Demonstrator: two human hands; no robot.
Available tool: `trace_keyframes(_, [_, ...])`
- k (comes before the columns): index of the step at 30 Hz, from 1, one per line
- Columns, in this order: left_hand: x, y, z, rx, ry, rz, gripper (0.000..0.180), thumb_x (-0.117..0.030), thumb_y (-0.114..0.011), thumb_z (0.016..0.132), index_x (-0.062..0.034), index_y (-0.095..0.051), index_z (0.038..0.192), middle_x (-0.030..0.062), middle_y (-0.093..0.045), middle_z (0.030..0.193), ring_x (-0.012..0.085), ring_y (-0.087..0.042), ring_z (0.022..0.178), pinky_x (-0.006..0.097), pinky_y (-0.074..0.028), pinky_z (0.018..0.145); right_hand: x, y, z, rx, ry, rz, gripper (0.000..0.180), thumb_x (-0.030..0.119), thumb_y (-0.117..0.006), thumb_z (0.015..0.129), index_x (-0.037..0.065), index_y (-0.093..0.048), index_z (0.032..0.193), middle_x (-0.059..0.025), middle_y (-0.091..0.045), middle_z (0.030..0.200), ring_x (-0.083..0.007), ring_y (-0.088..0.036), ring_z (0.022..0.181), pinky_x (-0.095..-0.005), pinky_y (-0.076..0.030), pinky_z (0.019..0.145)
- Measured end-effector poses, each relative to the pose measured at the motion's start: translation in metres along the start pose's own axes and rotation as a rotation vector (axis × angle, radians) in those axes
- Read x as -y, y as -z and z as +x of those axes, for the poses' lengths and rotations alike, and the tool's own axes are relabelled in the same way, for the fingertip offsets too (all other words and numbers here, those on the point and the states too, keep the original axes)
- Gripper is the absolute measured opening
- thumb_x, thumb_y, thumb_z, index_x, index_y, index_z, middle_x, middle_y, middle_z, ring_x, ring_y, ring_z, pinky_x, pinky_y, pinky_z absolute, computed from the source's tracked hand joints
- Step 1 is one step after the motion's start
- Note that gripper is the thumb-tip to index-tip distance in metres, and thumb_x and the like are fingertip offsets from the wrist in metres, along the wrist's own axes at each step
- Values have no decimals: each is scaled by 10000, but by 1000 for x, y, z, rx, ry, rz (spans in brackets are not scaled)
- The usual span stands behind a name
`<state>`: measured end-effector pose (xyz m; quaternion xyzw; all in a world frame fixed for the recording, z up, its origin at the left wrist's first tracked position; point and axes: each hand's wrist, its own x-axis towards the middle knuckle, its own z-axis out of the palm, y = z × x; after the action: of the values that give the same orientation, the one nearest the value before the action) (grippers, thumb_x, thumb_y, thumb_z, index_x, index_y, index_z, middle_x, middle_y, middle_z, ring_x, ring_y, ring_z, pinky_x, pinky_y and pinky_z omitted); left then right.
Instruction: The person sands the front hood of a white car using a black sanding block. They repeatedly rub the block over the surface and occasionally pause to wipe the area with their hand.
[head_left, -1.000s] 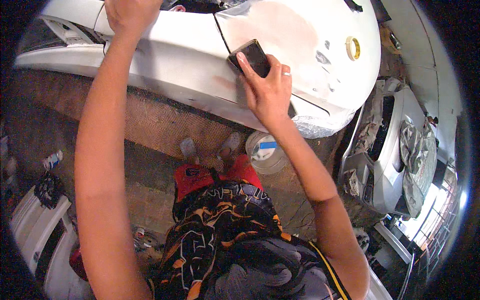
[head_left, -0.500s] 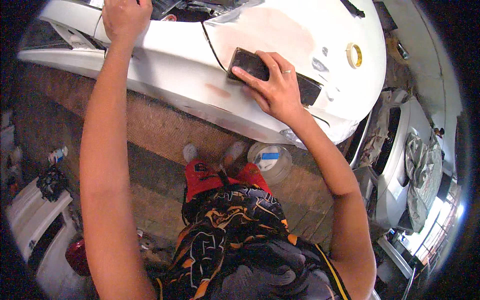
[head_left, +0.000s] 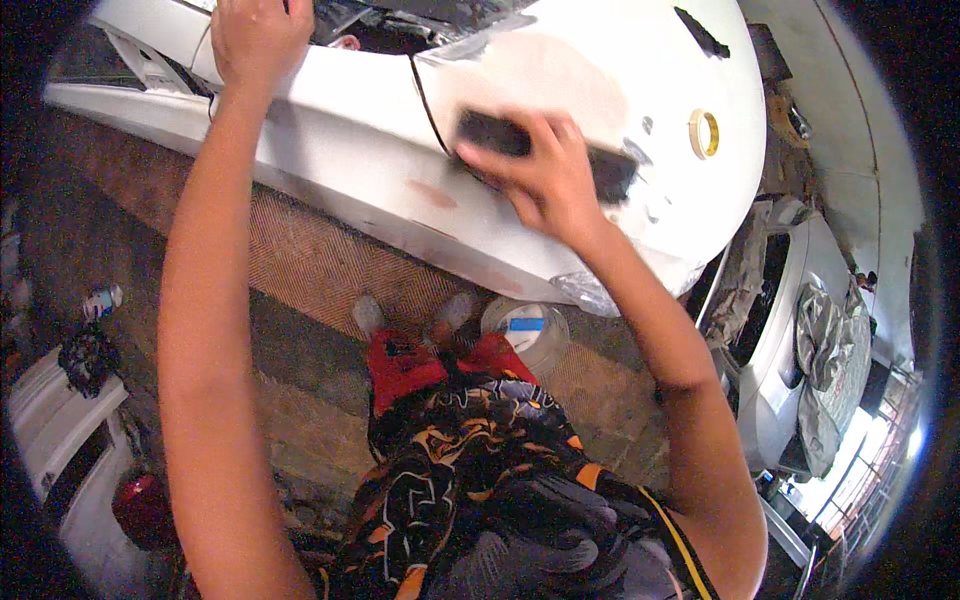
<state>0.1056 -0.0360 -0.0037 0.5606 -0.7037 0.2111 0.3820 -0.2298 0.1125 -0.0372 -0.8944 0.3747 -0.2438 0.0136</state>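
A long black sanding block lies on the white car's body panel, and my right hand is closed over it with the thumb along its near side. The hand and block are smeared by motion. Beneath and beside the block, a matte beige patch shows on the panel. My left hand rests on the car by the window opening at the upper left; its fingers are mostly cut off by the top edge. A roll of masking tape lies on the panel, right of the block.
By my feet stands a clear round tub with a blue-and-white item in it. Crumpled clear plastic clings to the car's lower edge. Another car, partly covered by a grey sheet, stands at right. White panels lie at lower left.
My right hand and the sanding block have shifted slightly on the panel, and are now blurred. My left hand stays on the car. The whole view has tilted a little.
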Motion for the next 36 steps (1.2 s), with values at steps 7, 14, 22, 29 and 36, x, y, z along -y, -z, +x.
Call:
trace_keyframes(7, [1, -7, 2, -41, -44, 50, 152, -139, -613, 882, -6, -626, 954, 213, -572, 1022, 424, -557, 1003, 538, -464, 899, -21, -12, 64, -45, -95, 26, 460, 256, -726, 875, 445, -741, 1294, -184, -604, 1219, -398, -549, 1025, -503, -474, 888])
trace_keyframes(14, [-3, -4, 2, -15, 22, 47, 162, -139, -600, 889, -2, -628, 970, 213, -575, 1034, 426, -555, 1027, 540, -464, 903, 1, 3, -2, -14, -70, -10, 524, 201, -763, 815, 458, -751, 1272, -128, -608, 1284, -373, -572, 1079, -491, -479, 906])
trace_keyframes(22, [-2, -7, -5, 2, 9, 81, 167, -153, -610, 899, -12, -643, 983, 210, -579, 1052, 420, -554, 1036, 544, -463, 905, -26, -21, 64, -153, 0, 2, 414, 311, -761, 866, 417, -764, 1267, -176, -620, 1214, -391, -565, 1064, -487, -486, 879])
trace_keyframes(29, [2, -4, -5, -65, 3, 11, 149, -149, -610, 909, -16, -643, 967, 208, -578, 1022, 420, -556, 1019, 535, -464, 903, 19, -5, -9, -49, -91, -101, 587, 155, -724, 801, 445, -733, 1311, -145, -598, 1249, -384, -561, 1111, -503, -461, 896])
trace_keyframes(36, [-1, -4, -7, -76, -43, 15, 134, -134, -600, 902, -13, -633, 948, 211, -574, 1017, 422, -553, 1006, 539, -462, 901, 16, -4, -1, -15, -102, -67, 541, 182, -734, 810, 440, -750, 1286, -142, -600, 1313, -391, -561, 1131, -509, -460, 924])
